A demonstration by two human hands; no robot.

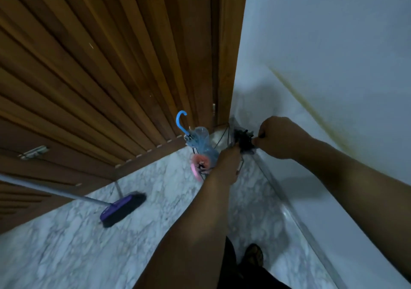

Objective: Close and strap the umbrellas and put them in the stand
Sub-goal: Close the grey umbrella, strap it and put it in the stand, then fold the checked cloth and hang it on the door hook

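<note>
Hands [275, 137] grip black umbrella [243, 138], axis pointing toward corner.

Views: we had only one, the head camera.
Position: we looked from head height, steeply down.
Facing: we faced the corner where the wooden door [106, 70] met the white wall [333, 43].
Nearness: both forearms reached away from us; the marble floor [77, 244] lay well below.
Lens: wide-angle, edges bent.
</note>
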